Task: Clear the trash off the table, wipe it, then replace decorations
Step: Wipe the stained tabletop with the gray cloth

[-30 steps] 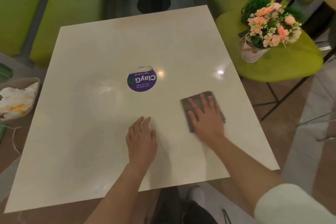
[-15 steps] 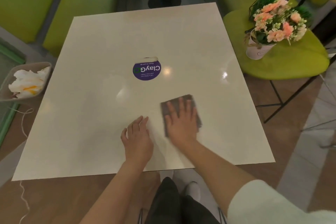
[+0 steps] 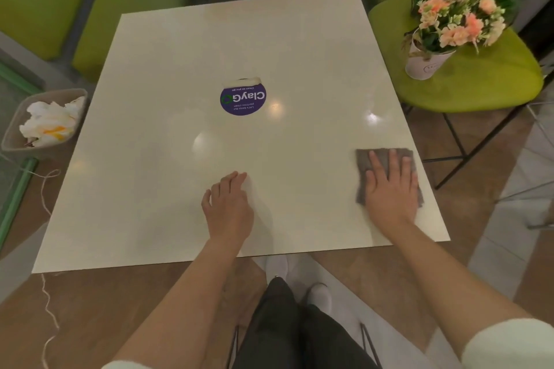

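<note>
While the head camera looks down over a square, pale cream table (image 3: 168, 189) with a smooth, glossy top that throws back several ceiling-light glints, the right hand (image 3: 389, 192) lies flat, fingers straight and slightly spread, pressing a grey-brown cloth (image 3: 362, 159) onto the surface near the table's right edge, toward the near corner. That cloth is roughly rectangular, soft and matte, its corners showing past the fingers and palm. Well apart from it, the left hand (image 3: 229, 207) rests on the tabletop near the middle of the near edge, fingers relaxed and together, grasping nothing.

Near the table's centre a round purple sticker (image 3: 243, 99) lies flat; its top edge is peeled or torn to a whitish strip. Read upside down from this side, it says "ClayGo" in large white letters with a green ring in the final letter, plus small lines reading "Clean as you go" and "Let's keep our pantries clean".

Off the table to the right, a white, tapered flower pot (image 3: 425, 64) holding peach and pink artificial blooms with green leaves stands on a lime-green chair (image 3: 485, 81) with thin dark metal legs. At the left, just beside the table's edge, a grey-beige bin (image 3: 18, 141) with rounded corners holds crumpled white paper (image 3: 49, 123) stained orange. Green upholstered seating lines the far side, and another table's dark pedestal shows beyond.
</note>
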